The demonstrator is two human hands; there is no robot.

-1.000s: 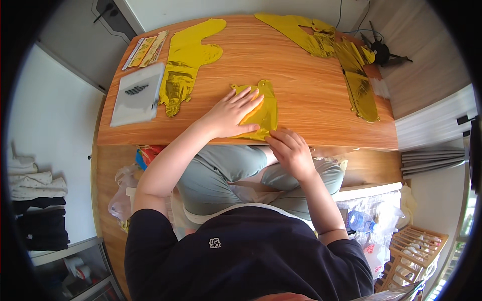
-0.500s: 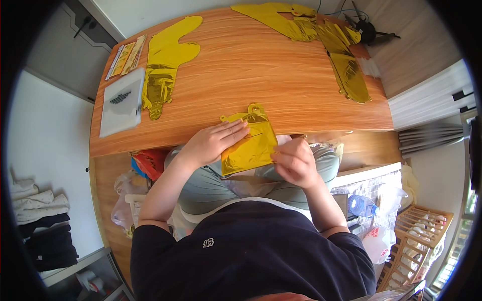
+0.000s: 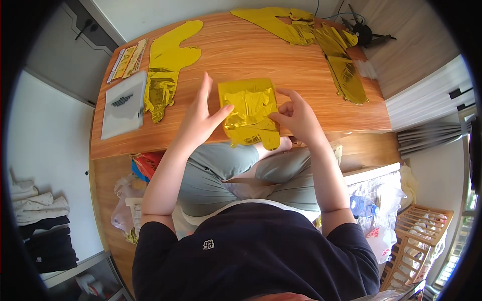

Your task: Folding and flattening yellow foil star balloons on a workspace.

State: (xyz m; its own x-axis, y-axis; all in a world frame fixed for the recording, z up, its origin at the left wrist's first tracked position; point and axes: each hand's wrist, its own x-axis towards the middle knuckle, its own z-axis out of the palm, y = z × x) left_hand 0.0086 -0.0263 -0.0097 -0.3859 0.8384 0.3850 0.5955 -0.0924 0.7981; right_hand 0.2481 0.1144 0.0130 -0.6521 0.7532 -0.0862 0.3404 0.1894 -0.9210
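I'd call this folding: right hand pinches gold foil at right edge, left hand spread, thumb on left side; next move needs steady grip

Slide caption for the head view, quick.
Right hand gripping folded gold foil, left hand touching it, at a wooden table.

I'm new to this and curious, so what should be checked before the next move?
1. Right hand gripping the folded gold foil by its right edge: ok.
2. Left hand closed on it: not ok; fingers spread, thumb at the left edge.
3. Foil's upper face smooth: not ok; wrinkled.
4. Clear plastic packet apart from both hands: ok.
5. Foil's underside neat: cannot tell; hidden.
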